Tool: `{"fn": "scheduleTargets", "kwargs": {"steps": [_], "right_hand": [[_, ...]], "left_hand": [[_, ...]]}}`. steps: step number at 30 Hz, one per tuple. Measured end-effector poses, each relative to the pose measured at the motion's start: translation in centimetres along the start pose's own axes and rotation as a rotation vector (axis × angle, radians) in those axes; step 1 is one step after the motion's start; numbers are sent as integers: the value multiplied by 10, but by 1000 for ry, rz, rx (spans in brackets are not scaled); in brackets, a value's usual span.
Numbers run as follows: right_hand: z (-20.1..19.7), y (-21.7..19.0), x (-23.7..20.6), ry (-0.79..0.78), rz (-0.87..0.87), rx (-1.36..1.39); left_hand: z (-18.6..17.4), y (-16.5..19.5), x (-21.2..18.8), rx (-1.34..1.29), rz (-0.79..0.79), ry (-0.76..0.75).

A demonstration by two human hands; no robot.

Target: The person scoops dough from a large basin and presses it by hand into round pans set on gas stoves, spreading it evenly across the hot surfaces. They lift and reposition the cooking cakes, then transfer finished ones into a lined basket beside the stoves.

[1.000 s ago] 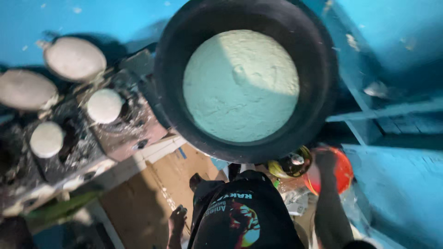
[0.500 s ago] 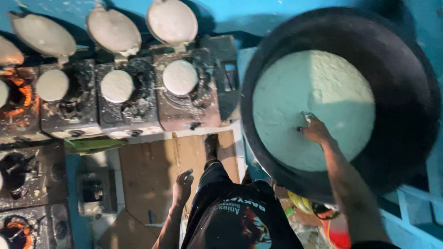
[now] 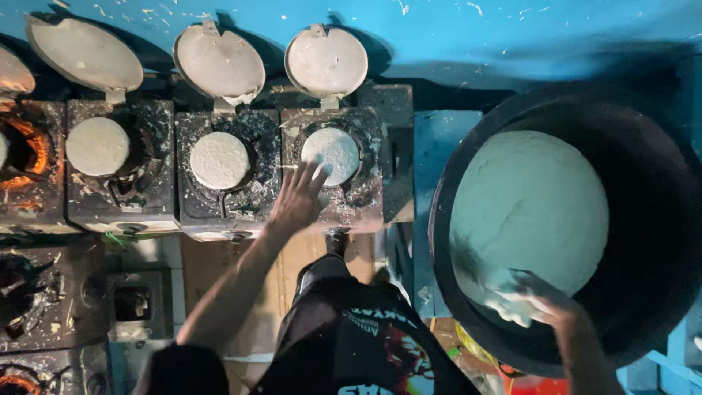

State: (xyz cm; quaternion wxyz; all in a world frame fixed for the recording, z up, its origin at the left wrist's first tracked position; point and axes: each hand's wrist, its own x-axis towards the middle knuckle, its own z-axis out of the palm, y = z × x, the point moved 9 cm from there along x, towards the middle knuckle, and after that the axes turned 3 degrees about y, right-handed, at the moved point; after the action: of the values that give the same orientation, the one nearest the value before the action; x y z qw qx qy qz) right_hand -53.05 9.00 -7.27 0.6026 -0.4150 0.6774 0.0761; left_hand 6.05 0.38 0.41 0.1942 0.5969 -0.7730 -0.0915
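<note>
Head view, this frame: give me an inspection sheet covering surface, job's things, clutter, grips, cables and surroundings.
Surface: row of dark, batter-spattered stove blocks.
Job's things: big black basin holding pale batter; round white cake in the rightmost mould, hinged lid up.
Clutter: dried white splashes on blocks and wall; two more filled moulds to the left.
Grips: left hand open, fingers spread at the rightmost mould; right hand at the batter's near edge, blurred.
Cables: nothing seen.
Surroundings: blue wall; glowing embers far left.
</note>
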Motion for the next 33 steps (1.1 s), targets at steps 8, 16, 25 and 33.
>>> {"fn": "scheduleTargets", "kwargs": {"steps": [8, 16, 25, 33], "right_hand": [[-91, 26, -68, 282, -146, 217], [-140, 34, -69, 554, -493, 643], [-181, 28, -58, 583, -750, 1134], [-123, 24, 18, 436, -624, 1444]], "left_hand": [[54, -25, 57, 105, 108, -374], [34, -13, 62, 73, 30, -153], [12, -34, 85, -77, -337, -91], [16, 34, 84, 325, -88, 176]]}}
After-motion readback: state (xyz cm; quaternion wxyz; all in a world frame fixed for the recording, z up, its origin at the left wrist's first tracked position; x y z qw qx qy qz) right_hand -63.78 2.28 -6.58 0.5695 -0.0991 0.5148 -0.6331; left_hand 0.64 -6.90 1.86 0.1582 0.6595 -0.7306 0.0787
